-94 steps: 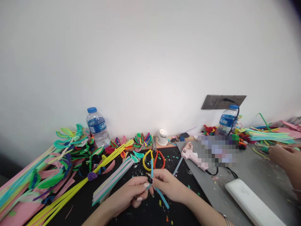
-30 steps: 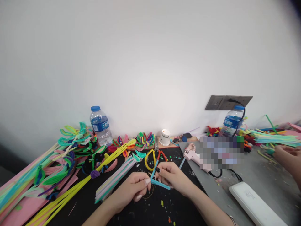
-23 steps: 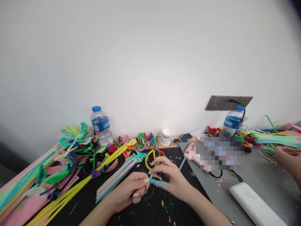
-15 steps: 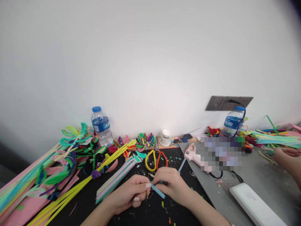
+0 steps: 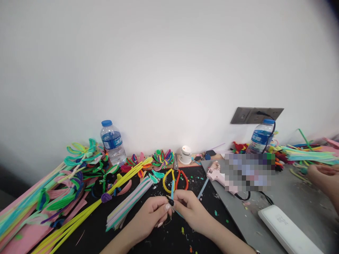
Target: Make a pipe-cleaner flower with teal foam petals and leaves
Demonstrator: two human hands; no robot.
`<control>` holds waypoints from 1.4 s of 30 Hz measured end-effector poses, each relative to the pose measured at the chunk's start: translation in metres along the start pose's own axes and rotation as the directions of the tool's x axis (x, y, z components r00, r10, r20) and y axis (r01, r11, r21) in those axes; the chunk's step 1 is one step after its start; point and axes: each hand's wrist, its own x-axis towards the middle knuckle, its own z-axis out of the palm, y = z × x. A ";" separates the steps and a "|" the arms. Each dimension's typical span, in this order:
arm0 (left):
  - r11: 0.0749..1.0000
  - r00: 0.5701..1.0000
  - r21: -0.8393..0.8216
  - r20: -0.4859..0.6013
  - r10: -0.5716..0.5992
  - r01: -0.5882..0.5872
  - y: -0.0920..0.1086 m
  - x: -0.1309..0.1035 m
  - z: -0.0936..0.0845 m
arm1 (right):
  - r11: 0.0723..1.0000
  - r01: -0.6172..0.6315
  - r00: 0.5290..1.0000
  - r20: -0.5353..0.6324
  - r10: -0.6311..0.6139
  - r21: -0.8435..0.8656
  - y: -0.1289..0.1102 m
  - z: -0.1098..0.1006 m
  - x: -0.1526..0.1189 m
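Note:
In the middle of the head view my left hand (image 5: 149, 217) and my right hand (image 5: 193, 211) meet over the black mat (image 5: 148, 243), fingertips pinched together. A light blue pipe cleaner (image 5: 173, 190) stands up between them, its lower part showing beneath my right fingers. A small dark piece (image 5: 170, 201) sits at my left thumb and index finger; its kind is unclear. Just behind lie yellow-and-red-handled pliers (image 5: 181, 180), their handles spread. To the left of my hands is a bundle of pastel pipe cleaners (image 5: 129, 201).
A pink glue gun (image 5: 217, 175) and white power bank-like box (image 5: 287, 227) lie on the grey board (image 5: 296, 197) at right. Two water bottles (image 5: 112, 143) stand by the wall, near a paper cup (image 5: 185, 155). Another person's hand (image 5: 324, 180) is at the far right.
The light blue pipe cleaner, which pointed down to the right, now stands upright between my fingers. The dark piece has come into view at my left fingertips.

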 end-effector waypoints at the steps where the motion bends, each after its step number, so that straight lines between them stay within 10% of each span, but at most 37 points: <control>1: 0.999 0.999 0.048 -0.027 0.018 -0.016 0.000 0.000 0.002 | 0.996 -0.034 0.999 0.002 0.034 0.085 0.001 0.001 0.001; 12: 0.785 0.951 0.578 -0.049 0.305 -0.222 0.006 -0.009 0.009 | 0.787 -0.337 0.934 0.078 0.348 0.517 0.008 0.009 0.001; 16: 0.928 0.974 0.349 -0.132 0.187 -0.131 0.007 -0.006 0.006 | 0.826 -0.313 0.947 0.086 0.309 0.468 0.011 0.001 0.004; 21: 0.988 0.995 -0.153 -0.087 -0.039 0.025 0.005 0.002 0.001 | 0.995 0.057 0.975 -0.219 -0.039 0.080 0.006 -0.016 0.007; 26: 0.976 0.988 -0.212 -0.150 0.018 -0.050 0.009 0.000 0.000 | 0.960 0.206 0.971 -0.081 -0.224 -0.188 -0.002 -0.021 0.003; 42: 0.940 0.977 -0.342 -0.207 -0.058 -0.017 0.004 0.005 0.000 | 0.921 -0.120 0.993 0.041 0.112 0.372 0.011 0.004 0.004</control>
